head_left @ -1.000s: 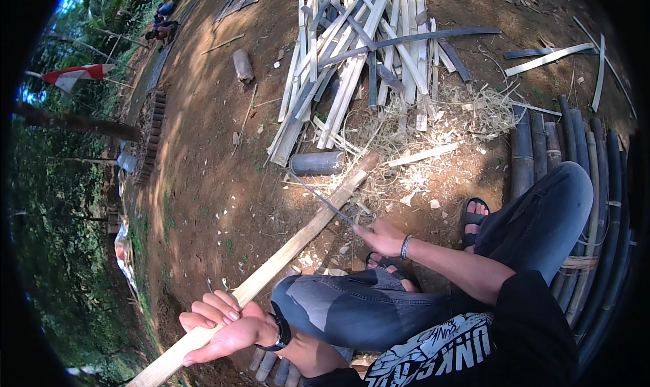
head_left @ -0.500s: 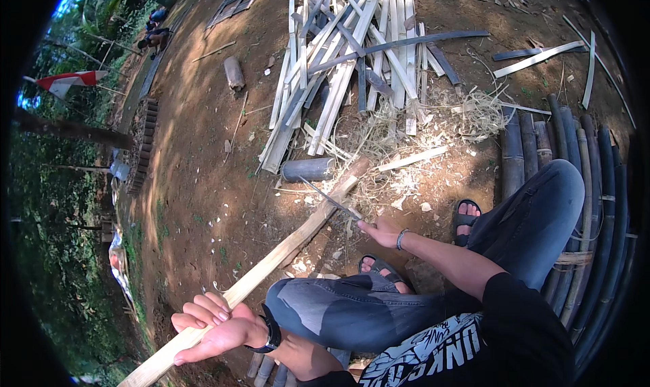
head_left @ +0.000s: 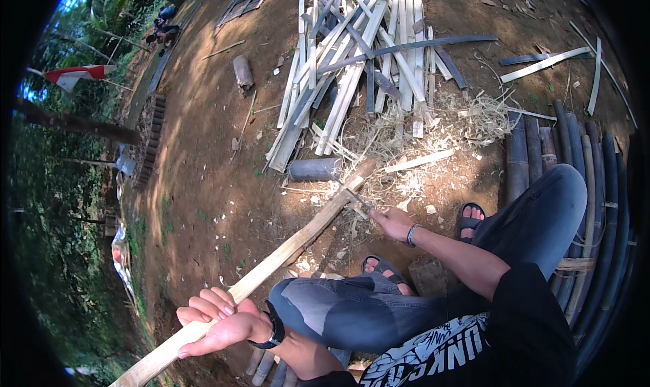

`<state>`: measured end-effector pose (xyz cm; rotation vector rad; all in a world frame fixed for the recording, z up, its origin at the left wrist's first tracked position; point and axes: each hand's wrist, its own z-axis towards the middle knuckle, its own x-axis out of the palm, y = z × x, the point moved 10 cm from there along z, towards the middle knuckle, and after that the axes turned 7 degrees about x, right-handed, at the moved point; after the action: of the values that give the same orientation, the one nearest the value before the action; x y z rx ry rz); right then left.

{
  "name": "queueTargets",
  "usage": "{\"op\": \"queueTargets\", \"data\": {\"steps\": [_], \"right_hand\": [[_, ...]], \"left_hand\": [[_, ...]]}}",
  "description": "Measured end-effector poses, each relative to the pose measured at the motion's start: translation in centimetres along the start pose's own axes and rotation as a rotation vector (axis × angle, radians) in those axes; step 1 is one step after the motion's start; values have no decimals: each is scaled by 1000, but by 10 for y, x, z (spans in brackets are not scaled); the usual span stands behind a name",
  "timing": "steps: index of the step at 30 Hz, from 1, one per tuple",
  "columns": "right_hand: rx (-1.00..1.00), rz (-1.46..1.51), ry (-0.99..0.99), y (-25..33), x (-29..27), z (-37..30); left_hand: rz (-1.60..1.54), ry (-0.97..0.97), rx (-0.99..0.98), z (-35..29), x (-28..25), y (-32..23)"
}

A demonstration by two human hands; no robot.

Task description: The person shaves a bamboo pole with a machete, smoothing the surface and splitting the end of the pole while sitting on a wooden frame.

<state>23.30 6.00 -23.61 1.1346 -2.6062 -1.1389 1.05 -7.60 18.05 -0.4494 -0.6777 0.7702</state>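
Note:
A long pale split bamboo strip (head_left: 291, 246) slants from the lower left toward the middle of the ground. My left hand (head_left: 227, 323) is wrapped round its near part, thumb on one side and fingers on the other. My right hand (head_left: 393, 223) is closed on a knife (head_left: 362, 203), whose handle is mostly covered by my fingers. The blade lies across the strip near its far end, with a curl of shaving beside it. That far end rests against a brown piece of wood (head_left: 366, 168) on the ground.
A heap of split bamboo strips (head_left: 359, 55) lies ahead, with tangled shavings (head_left: 487, 119) beside it. Close by is a short dark bamboo section (head_left: 314, 169). Bundled bamboo poles (head_left: 589, 238) stand at my right. Another bamboo section (head_left: 242, 72) lies farther left.
The knife and my right hand have shifted slightly, and the blade now sits against the strip with a shaving curling up. My left hand keeps its grip. The whole view has moved a little.

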Motion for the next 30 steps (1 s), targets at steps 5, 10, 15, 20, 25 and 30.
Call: {"op": "queueTargets", "data": {"steps": [5, 10, 15, 20, 25, 30], "right_hand": [[-516, 90, 169, 54, 54, -68], [41, -175, -6, 6, 10, -19], [-117, 187, 226, 17, 40, -28], [-403, 97, 181, 34, 77, -40], [142, 156, 98, -21, 35, 33], [-270, 185, 223, 16, 79, -27]], "left_hand": [[-24, -8, -21, 3, 0, 7], [-63, 43, -25, 1, 9, 2], [-91, 85, -27, -1, 17, 5], [-108, 89, -57, 1, 17, 7], [-51, 29, -16, -4, 7, -3], [-54, 47, -29, 5, 11, 9]]}}
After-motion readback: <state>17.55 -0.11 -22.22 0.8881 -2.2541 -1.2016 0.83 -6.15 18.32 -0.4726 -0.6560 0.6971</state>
